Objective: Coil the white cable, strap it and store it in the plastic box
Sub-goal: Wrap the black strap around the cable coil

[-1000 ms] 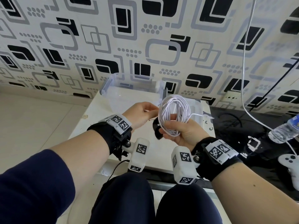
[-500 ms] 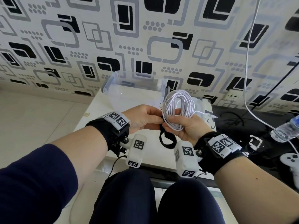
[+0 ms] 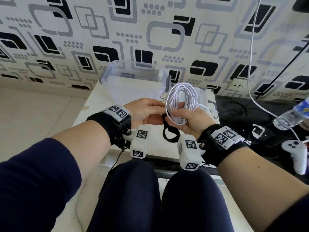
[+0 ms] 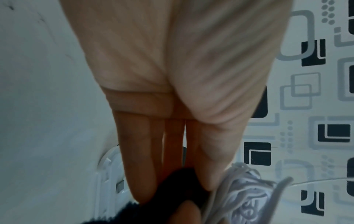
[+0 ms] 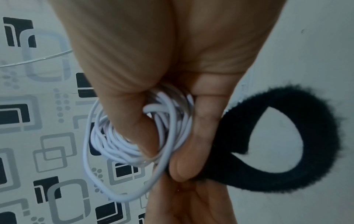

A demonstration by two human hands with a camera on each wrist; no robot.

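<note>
Strapping up the white cable [image 3: 182, 102], mid-wrap

Right hand [image 3: 192, 121] clamped round coil, left hand [image 3: 147, 113] pinching black strap [image 3: 168, 134], just before plastic box [image 3: 132, 81]; no readable labels.

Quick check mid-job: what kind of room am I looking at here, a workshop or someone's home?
Most likely a room in a home, not a workshop. The wall has black-and-grey patterned wallpaper, the floor is pale tile, and beside the small white table lie a white game controller and a water bottle.

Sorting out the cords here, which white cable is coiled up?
The white cable gripped in the right hand, wound into loops. The other white cord hangs straight down the wall, uncoiled.
</note>
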